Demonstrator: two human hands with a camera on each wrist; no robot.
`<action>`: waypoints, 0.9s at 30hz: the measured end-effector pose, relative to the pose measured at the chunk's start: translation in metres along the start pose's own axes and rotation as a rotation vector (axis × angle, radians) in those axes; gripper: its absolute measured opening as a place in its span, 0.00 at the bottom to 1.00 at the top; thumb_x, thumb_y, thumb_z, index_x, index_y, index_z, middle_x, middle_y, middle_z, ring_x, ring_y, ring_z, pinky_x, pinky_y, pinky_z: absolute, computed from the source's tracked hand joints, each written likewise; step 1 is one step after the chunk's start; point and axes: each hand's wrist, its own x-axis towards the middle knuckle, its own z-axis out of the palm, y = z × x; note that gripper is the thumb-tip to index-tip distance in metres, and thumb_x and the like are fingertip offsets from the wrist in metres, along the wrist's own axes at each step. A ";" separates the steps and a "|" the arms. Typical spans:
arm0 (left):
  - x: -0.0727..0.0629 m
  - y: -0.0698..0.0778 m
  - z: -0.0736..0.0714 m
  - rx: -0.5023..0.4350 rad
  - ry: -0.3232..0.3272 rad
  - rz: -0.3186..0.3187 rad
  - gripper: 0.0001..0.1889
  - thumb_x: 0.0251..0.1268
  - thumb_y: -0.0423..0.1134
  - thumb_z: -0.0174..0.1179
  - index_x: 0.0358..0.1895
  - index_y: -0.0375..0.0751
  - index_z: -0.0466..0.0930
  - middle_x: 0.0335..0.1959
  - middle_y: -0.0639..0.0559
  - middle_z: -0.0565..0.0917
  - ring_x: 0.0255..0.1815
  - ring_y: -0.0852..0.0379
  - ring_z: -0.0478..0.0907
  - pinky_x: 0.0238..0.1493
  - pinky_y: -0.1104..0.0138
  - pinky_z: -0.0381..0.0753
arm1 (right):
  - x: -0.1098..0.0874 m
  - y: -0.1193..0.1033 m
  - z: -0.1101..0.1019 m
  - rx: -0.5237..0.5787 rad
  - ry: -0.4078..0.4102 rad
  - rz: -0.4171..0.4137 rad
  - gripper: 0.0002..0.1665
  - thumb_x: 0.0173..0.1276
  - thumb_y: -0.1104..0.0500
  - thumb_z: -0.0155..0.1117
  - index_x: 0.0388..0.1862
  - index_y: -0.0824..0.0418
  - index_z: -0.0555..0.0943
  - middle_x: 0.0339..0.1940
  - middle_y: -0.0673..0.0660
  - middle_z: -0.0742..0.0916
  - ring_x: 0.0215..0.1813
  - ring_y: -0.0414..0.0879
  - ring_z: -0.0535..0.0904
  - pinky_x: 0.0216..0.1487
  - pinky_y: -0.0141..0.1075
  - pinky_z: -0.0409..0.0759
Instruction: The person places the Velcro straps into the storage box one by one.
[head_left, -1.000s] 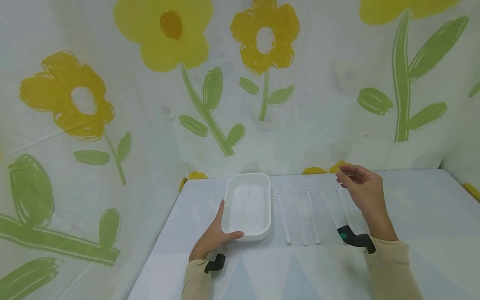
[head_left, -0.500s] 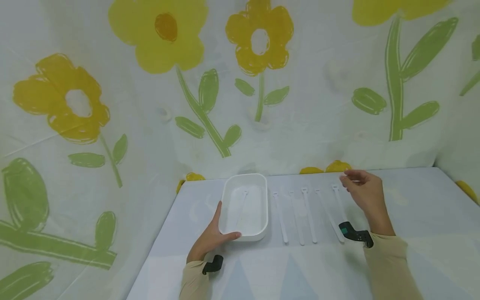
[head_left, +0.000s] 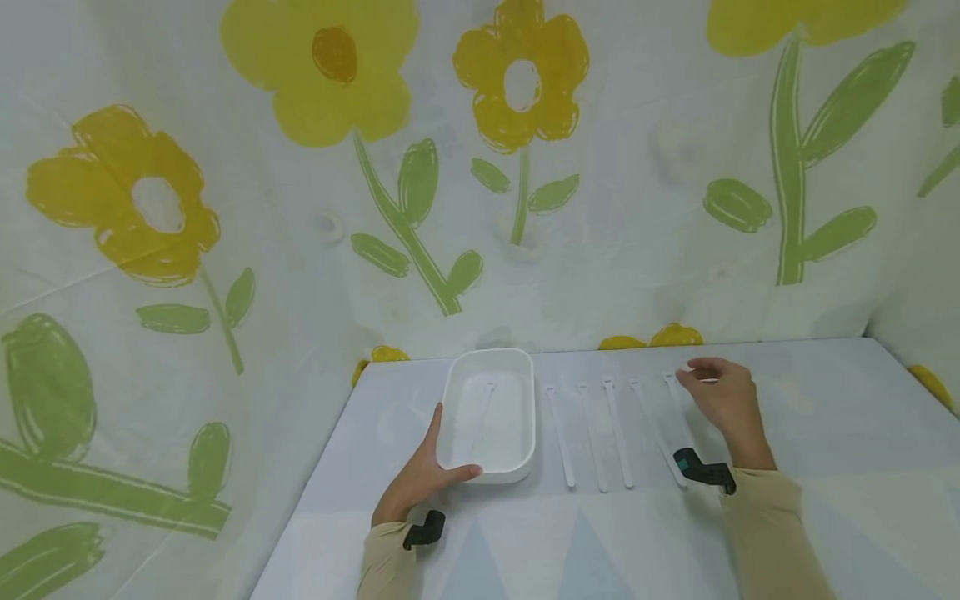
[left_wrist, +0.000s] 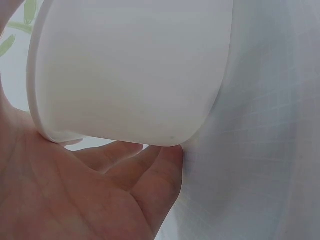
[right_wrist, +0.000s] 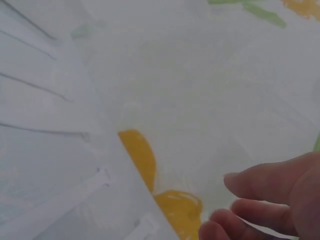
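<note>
A white rectangular tray (head_left: 450, 433) stands left of the table's middle, with one thin white stick (head_left: 485, 412) lying inside it. My left hand (head_left: 420, 475) holds its near left corner, thumb at the near rim and fingers along the left wall. The left wrist view has the fingers against the outer wall of the tray (left_wrist: 135, 70). Over the far end of the rightmost white stick (head_left: 678, 407), my right hand (head_left: 723, 400) hovers with loosely bent fingers. In the right wrist view that hand (right_wrist: 270, 200) holds nothing; thumb and fingertips are apart.
Several long white sticks with small slotted heads lie in a row right of the tray, among them a left one (head_left: 562, 442) and a middle one (head_left: 618, 437). A flower-printed curtain (head_left: 615, 250) hangs behind the table (head_left: 840, 417).
My right hand has come down and slightly nearer, toward the head of the rightmost stick. The left hand and the tray stay together; the view has shifted a little.
</note>
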 end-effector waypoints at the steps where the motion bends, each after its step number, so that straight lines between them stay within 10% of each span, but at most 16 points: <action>1: 0.000 -0.001 0.000 0.003 0.001 0.001 0.72 0.47 0.61 0.80 0.86 0.61 0.31 0.88 0.51 0.42 0.86 0.40 0.49 0.79 0.36 0.59 | 0.001 0.002 0.001 -0.009 -0.007 0.011 0.29 0.77 0.51 0.60 0.67 0.71 0.76 0.61 0.73 0.83 0.59 0.65 0.79 0.53 0.52 0.82; 27: 0.001 -0.003 0.000 0.009 -0.002 -0.002 0.71 0.48 0.62 0.79 0.86 0.60 0.31 0.88 0.50 0.42 0.86 0.39 0.49 0.78 0.35 0.59 | 0.005 0.019 0.014 -0.171 -0.205 0.104 0.33 0.73 0.57 0.65 0.67 0.78 0.70 0.60 0.78 0.79 0.56 0.68 0.77 0.61 0.59 0.80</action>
